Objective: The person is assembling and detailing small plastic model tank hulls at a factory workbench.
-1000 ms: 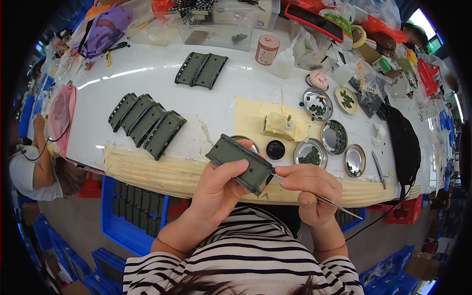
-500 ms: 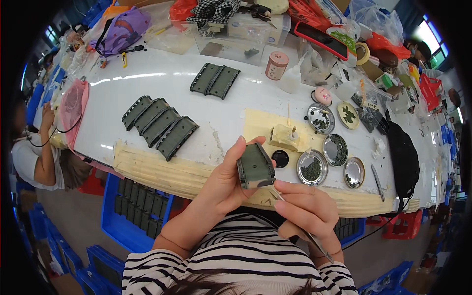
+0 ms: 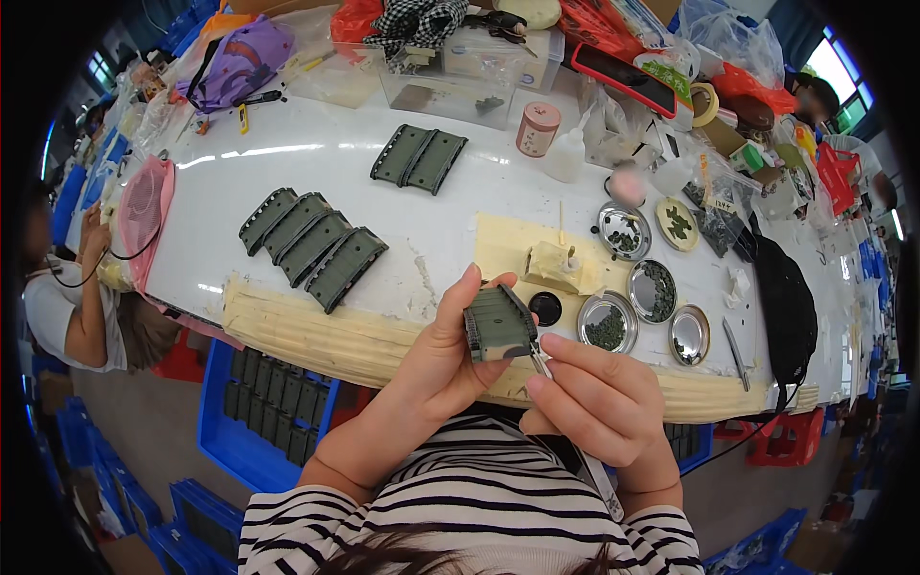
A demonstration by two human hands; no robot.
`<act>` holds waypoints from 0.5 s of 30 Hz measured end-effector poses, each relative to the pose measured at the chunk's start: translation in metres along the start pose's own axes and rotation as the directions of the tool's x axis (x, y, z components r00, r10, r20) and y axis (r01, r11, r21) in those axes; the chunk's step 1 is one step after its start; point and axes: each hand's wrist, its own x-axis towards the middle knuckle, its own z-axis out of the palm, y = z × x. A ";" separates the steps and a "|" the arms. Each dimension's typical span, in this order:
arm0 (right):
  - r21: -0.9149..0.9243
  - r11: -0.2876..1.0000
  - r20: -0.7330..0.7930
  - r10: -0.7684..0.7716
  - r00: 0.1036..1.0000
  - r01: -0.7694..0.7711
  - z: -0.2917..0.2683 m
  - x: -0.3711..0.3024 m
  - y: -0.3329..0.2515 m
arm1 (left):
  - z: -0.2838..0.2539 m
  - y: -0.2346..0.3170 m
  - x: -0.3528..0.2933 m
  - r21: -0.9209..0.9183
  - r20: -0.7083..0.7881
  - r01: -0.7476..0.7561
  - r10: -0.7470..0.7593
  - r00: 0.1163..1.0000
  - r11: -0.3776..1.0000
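Nearest: black-and-white striped shirt (image 3: 470,513), with a blue plastic crate (image 3: 240,460) below the table on the left, dark green panels inside.

Right hand (image 3: 609,398): fingers and thumb pinched around slim silver metal tweezers (image 3: 598,482), tips at the near right corner of the held part. Can't tell if the tips grip anything.

Left hand (image 3: 436,369): half curled, thumb and fingers clamped on a dark green, curved, ribbed-edge panel (image 3: 500,321), held up in front of the table's near edge, tilted.

Just past it: small round black pot (image 3: 545,309), then a yellow tape-wrapped block (image 3: 554,268). Right of those, a round shiny steel dish (image 3: 631,337) with small green bits; more round dishes near it.

Left on the white table (image 3: 383,249): overlapping green curved panels (image 3: 345,268). Farther: two more side by side (image 3: 419,158), then a clear plastic box (image 3: 441,103).
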 end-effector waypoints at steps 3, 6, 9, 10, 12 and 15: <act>0.000 1.000 0.003 0.008 1.000 -0.008 0.001 0.001 -0.001 | 0.001 0.001 0.000 -0.002 -0.014 -0.016 0.016 1.000 1.000; 0.006 1.000 -0.001 0.011 1.000 -0.011 0.001 0.000 -0.001 | 0.002 0.000 0.001 0.006 -0.043 -0.032 0.032 0.999 0.999; 0.011 1.000 -0.002 0.009 1.000 -0.009 0.002 0.000 0.000 | 0.004 0.000 0.000 0.007 -0.052 -0.034 0.034 0.998 0.999; 0.013 1.000 -0.003 0.009 1.000 -0.009 0.002 0.000 0.000 | 0.004 0.000 0.000 0.006 -0.051 -0.032 0.032 0.998 0.999; 0.010 1.000 0.001 0.010 1.000 -0.010 0.003 0.000 0.000 | 0.003 0.000 0.000 0.004 -0.048 -0.031 0.031 0.998 1.000; 0.001 1.000 0.003 0.005 1.000 -0.005 0.004 0.000 -0.001 | -0.003 0.002 0.000 -0.004 0.002 -0.005 0.005 1.000 1.000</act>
